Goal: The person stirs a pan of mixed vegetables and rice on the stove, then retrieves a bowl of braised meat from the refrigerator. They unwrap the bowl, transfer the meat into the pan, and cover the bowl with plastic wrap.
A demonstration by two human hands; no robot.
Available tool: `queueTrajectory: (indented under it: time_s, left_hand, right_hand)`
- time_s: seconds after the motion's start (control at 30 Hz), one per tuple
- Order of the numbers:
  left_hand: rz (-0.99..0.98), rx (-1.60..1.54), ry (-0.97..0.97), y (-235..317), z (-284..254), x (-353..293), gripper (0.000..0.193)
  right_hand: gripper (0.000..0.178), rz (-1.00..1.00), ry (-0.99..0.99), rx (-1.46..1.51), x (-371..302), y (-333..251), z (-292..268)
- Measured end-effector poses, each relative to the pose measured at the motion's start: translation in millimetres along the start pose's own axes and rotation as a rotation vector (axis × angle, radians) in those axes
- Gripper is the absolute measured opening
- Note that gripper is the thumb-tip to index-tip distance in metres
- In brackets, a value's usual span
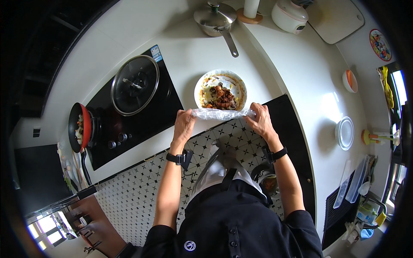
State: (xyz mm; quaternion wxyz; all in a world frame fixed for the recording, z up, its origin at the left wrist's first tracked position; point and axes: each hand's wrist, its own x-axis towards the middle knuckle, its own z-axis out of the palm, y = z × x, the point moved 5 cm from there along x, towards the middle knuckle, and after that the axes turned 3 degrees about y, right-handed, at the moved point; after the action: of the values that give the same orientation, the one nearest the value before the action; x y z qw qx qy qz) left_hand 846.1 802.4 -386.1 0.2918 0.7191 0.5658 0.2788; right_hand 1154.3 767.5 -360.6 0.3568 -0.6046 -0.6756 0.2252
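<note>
Between my two hands stretches a strip of clear plastic wrap (pixel 221 114), bunched lengthwise along the near rim of a white bowl. My left hand (pixel 185 123) pinches its left end, and my right hand (pixel 260 119) grips the right end. The bowl (pixel 201 88) stands on the white counter just beyond the wrap. Dark brown cooked food (pixel 221 96) lies in it, with sauce smeared up the inner wall. The wrap hides part of the bowl's near edge; whether it touches the rim I cannot tell.
To the left, a black cooktop (pixel 165 103) bears a glass lid (pixel 135 85) and a red frying pan (pixel 86 129) with food. A steel saucepan (pixel 215 21) stands at the back, its handle pointing toward me. Far right are a small bowl (pixel 350 81) and stacked clear containers (pixel 344 133).
</note>
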Motion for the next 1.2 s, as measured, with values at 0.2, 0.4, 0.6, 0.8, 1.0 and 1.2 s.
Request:
queueTrajectory:
  time_s: [0.2, 0.4, 0.6, 0.8, 1.0, 1.2]
  left_hand:
    - [-0.144, -0.166, 0.053, -11, 1, 27, 0.073]
    - [-0.136, -0.195, -0.025, -19, 8, 48, 0.060]
    - [-0.252, -0.429, -0.056, -24, 8, 59, 0.047]
    - [-0.082, -0.390, 0.050, -18, 7, 86, 0.040]
    - [-0.307, -0.612, 0.105, -39, 6, 106, 0.037]
    - [-0.549, -0.814, -0.007, -55, 3, 130, 0.025]
  right_hand:
    - [0.032, 0.233, -0.063, 0.229, 33, 18, 5]
    - [0.019, 0.374, -0.160, 0.284, 58, 45, 22]
    - [0.025, 0.296, -0.084, 0.600, 71, 49, 26]
    - [0.059, 0.175, 0.070, 0.381, 95, 36, 34]
    - [0.057, 0.327, 0.045, -0.004, 115, 35, 36]
    - [0.043, 0.305, 0.015, 0.008, 139, 45, 37]
